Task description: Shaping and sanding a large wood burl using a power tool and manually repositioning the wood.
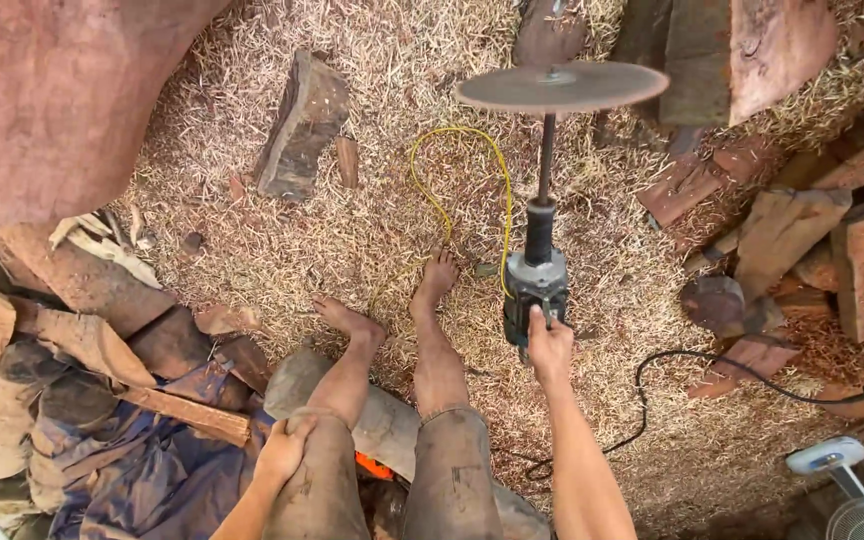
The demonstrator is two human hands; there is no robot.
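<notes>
My right hand [550, 348] grips the grey body of a power grinder [535, 285] held out in front of me. A long dark shaft rises from the tool to a wide flat sanding disc [562, 87] at the far end. A yellow cord [462, 185] loops over the wood shavings from the tool. My left hand [285, 448] rests closed on my left knee. I sit on a log [377, 420], bare feet on the shavings.
A huge reddish wood slab [52, 90] fills the upper left. Wood blocks lie at centre top [302, 125] and in a pile at right [802, 240]. Scrap wood and blue cloth [142, 465] sit at left. A black cable [712, 365] and white fan [852, 490] are at right.
</notes>
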